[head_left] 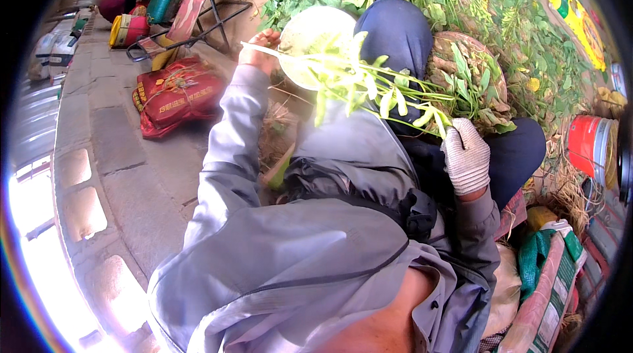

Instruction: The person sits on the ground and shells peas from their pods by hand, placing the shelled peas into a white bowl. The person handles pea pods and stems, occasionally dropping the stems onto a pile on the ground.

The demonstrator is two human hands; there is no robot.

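Observation:
My right hand [466,157] wears a white knit glove and grips the stems of a leafy green plant [369,86] that stretches left across my lap. My bare left hand [259,48] is raised at the plant's far tip and pinches it beside a pale round bowl [315,43]. Grey jacket sleeves cover both arms. My dark blue trouser knee [400,36] rises behind the plant.
A large heap of green plants [461,3] lies ahead. A shallow basket [471,69] with roots and leaves sits by my knee. There are a red sack [177,94] and a folding stool [191,20] on the left, a red bucket [592,145] on the right, and bags [550,280] at lower right.

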